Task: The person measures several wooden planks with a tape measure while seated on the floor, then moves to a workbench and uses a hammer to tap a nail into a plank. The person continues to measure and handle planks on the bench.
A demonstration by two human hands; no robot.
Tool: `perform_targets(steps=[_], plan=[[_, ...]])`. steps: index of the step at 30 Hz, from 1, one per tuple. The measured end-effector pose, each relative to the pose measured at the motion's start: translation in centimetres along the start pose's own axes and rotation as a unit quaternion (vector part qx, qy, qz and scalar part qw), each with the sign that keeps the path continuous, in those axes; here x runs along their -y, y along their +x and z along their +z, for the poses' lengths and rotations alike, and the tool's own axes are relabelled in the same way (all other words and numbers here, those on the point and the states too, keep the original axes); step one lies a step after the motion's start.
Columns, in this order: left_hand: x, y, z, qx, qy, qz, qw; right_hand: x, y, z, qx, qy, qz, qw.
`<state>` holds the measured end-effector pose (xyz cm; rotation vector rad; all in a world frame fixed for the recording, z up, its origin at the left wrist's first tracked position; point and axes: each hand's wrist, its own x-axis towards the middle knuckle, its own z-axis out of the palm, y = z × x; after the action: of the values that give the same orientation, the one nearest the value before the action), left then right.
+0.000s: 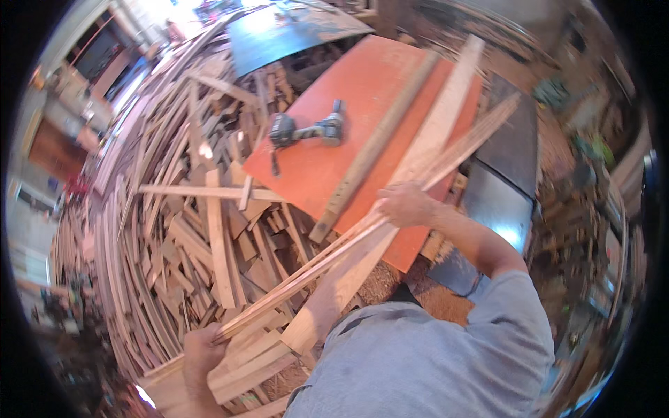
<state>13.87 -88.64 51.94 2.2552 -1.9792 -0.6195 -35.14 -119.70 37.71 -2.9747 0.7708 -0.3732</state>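
Long, thin, pale wooden strips (306,274) slant over the flat orange worktop (313,160); left hand (202,347) fingers grip the near end, right hand (408,205) fingers the middle; best held level, edges aligned.

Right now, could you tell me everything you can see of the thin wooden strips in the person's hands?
The thin wooden strips are long, narrow and pale tan to pinkish, seemingly bare wood, gathered lengthwise; I can't count them exactly. They slant from lower left to upper right. The left hand grips the near end; the right hand holds them partway along. They cross above a wider pale board, and their far end reaches past the orange panel. Whether they touch the board is unclear.
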Motion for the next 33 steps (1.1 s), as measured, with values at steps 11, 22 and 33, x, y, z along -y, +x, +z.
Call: perform_targets(steps=[11, 22, 33], plan=[[-2.6, 3.9, 5.8, -0.260, -0.635, -0.163, 0.709, -0.3, 15.7, -10.3, -0.208, -0.014, 0.216, 0.954], [-2.0, 13.4, -1.9, -0.464, -0.780, -0.080, 0.412, 14.8, 24.7, -5.0, -0.095, 0.135, 0.169, 0.972], [-0.9, 13.5, 1.3, -0.533, -0.697, -0.085, 0.472, 18.2, 20.3, -1.1, 0.028, 0.129, 0.115, 0.985]])
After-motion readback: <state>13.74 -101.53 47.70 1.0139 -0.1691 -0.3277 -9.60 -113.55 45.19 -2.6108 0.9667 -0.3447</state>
